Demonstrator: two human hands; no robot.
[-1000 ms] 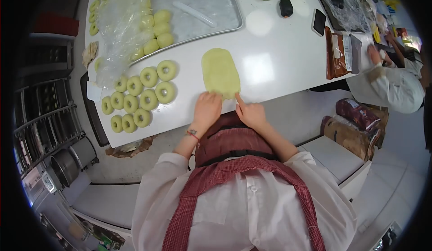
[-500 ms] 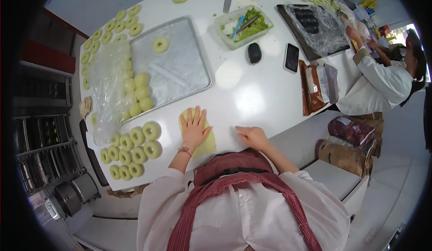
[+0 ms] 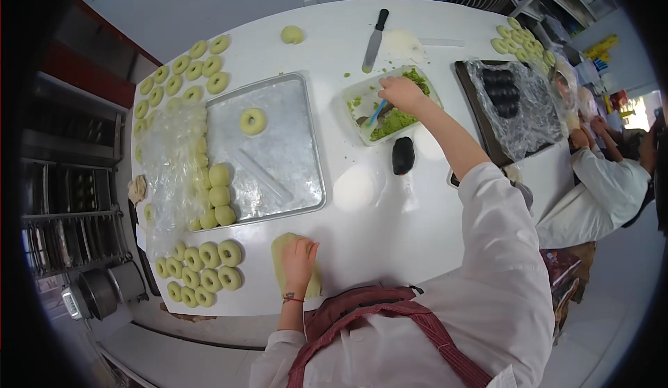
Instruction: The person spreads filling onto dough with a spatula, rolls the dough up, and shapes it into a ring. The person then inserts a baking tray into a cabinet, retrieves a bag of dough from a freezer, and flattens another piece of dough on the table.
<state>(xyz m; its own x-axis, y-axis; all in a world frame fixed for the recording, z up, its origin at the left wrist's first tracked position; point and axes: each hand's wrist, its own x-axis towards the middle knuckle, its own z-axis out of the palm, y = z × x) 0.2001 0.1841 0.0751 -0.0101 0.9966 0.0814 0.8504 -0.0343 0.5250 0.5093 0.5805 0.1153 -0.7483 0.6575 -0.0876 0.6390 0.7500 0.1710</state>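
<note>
A flat piece of pale green dough (image 3: 282, 252) lies at the table's front edge. Over it is my left hand (image 3: 299, 263), its fingers curled in; whether they pinch the dough is hidden. My right hand (image 3: 405, 96) reaches far forward over a clear plastic tub (image 3: 358, 132) of chopped green filling (image 3: 398, 120). Its fingers are closed around the top of a blue-handled utensil (image 3: 378, 112), whose lower end is in the tub. A dark utensil lies partly covered beside it. Just in front of the tub sits a black oblong object (image 3: 403, 156).
Left of the dough are several green dough rings (image 3: 209, 254). A metal tray (image 3: 278, 158) holds dough balls (image 3: 220, 195) partly under plastic sheeting (image 3: 170, 165). A black-handled spatula (image 3: 374, 44) lies at the back. At right is a plastic-covered dark tray (image 3: 480, 110), with a co-worker's sleeve (image 3: 591, 186) beyond.
My right hand has moved from the table's front edge to the tub and closed on the blue-handled utensil. My left hand, earlier flat on the dough, has curled its fingers. The view has shifted.
</note>
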